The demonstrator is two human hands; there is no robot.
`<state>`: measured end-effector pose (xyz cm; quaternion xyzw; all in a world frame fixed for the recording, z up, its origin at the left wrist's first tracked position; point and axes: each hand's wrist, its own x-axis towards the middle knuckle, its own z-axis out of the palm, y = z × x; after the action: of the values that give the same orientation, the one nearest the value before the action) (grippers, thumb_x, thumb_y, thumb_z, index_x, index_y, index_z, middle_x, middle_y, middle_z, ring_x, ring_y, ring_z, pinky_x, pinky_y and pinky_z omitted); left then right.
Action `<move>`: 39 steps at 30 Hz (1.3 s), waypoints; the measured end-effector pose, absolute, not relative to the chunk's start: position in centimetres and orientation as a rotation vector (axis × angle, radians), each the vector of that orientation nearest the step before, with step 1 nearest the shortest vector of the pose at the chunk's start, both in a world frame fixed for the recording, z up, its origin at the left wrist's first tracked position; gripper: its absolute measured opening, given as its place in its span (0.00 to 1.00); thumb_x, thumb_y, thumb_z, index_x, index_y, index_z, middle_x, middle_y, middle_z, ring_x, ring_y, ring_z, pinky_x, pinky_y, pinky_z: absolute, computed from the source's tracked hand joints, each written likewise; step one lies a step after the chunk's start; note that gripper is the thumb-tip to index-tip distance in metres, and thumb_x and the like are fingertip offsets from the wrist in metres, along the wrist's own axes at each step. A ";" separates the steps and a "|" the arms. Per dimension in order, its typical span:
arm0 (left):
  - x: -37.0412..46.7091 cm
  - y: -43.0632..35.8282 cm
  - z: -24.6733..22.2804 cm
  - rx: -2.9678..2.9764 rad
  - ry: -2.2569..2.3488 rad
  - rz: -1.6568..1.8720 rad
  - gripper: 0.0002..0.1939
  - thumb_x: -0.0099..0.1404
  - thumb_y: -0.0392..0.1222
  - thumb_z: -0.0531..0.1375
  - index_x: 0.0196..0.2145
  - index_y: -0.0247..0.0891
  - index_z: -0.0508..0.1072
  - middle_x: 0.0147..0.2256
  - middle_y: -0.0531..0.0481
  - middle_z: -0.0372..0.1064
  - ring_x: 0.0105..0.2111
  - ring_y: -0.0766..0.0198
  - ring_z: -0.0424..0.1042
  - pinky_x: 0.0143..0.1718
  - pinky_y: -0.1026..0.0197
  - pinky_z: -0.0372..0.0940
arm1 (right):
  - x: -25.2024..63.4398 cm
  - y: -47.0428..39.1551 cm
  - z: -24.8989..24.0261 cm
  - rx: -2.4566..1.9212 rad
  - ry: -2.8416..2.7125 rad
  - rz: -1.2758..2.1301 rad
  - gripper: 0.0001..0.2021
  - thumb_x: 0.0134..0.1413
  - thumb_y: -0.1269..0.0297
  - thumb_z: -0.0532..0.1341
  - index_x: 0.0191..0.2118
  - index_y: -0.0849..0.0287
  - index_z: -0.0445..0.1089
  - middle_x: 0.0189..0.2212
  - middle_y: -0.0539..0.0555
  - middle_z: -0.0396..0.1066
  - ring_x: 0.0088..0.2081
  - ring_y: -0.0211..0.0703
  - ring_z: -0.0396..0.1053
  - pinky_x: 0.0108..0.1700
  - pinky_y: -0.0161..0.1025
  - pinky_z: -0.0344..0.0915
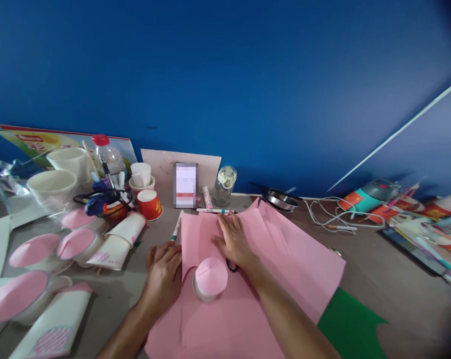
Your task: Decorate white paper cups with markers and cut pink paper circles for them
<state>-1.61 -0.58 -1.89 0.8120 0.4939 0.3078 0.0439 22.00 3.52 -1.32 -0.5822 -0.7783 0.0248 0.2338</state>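
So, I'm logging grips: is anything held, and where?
The right hand lies flat on pink paper, gripping nothing; whether the left hand pinches the paper's edge can't be told.

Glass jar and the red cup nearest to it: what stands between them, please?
Between the glass jar and red cup, the head view shows a pink-and-white tube and an upright screen.

two hands [234, 242], one glass jar [223, 192]

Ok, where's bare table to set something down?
Bare tabletop shows right of the pink paper, between the green sheet and dark flat device. Narrower strip: between left forearm and paper cups. Crowded: far left, and the back edge around the glass jar.
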 end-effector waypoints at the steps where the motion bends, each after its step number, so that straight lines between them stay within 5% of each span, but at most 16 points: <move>1: -1.8 -0.4 -2.0 2.398 1.553 1.002 0.15 0.64 0.33 0.49 0.40 0.41 0.74 0.42 0.45 0.75 0.47 0.50 0.68 0.54 0.43 0.52 | 21.9 3.6 -1.4 -1.619 -2.164 0.096 0.29 0.58 0.59 0.58 0.62 0.64 0.56 0.60 0.64 0.60 0.65 0.63 0.43 0.62 0.62 0.45; 6: -2.6 0.1 -1.7 2.087 1.649 1.299 0.17 0.66 0.38 0.48 0.51 0.38 0.67 0.49 0.40 0.69 0.51 0.52 0.66 0.51 0.48 0.60 | 21.6 3.1 -0.8 -1.674 -2.189 0.162 0.26 0.57 0.60 0.60 0.59 0.65 0.61 0.60 0.63 0.61 0.64 0.64 0.47 0.63 0.60 0.43; 16: -1.5 -0.8 -1.1 2.554 1.323 1.020 0.13 0.66 0.33 0.51 0.43 0.44 0.72 0.39 0.49 0.77 0.51 0.51 0.68 0.61 0.36 0.41 | 21.6 3.0 0.1 -1.555 -2.152 0.062 0.14 0.54 0.63 0.62 0.47 0.60 0.71 0.44 0.60 0.72 0.52 0.55 0.61 0.59 0.53 0.52; 25: -1.4 -0.7 -1.6 2.541 1.302 0.957 0.12 0.66 0.33 0.51 0.42 0.41 0.71 0.37 0.48 0.77 0.40 0.58 0.74 0.63 0.36 0.36 | 22.6 4.5 -2.0 -1.502 -2.192 0.021 0.23 0.56 0.72 0.55 0.58 0.60 0.63 0.56 0.58 0.66 0.60 0.59 0.50 0.60 0.57 0.47; 32: -1.5 -0.7 -1.5 2.529 1.289 0.960 0.11 0.67 0.34 0.51 0.40 0.42 0.71 0.36 0.49 0.77 0.38 0.59 0.74 0.62 0.38 0.38 | 22.9 4.7 -2.2 -1.522 -2.111 -0.054 0.16 0.51 0.77 0.56 0.44 0.58 0.74 0.39 0.60 0.67 0.45 0.53 0.58 0.51 0.48 0.59; 39: -1.4 -0.6 -1.4 2.523 1.286 0.977 0.11 0.67 0.34 0.51 0.39 0.42 0.71 0.35 0.50 0.77 0.38 0.58 0.75 0.62 0.39 0.41 | 23.0 4.6 -2.2 -1.426 -2.119 -0.091 0.10 0.53 0.75 0.57 0.39 0.58 0.73 0.48 0.58 0.68 0.55 0.56 0.52 0.58 0.55 0.50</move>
<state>-1.39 -0.63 -1.40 0.8399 0.4282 0.3253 0.0730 22.95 4.55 -2.15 -0.5342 -0.7937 -0.0340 0.2889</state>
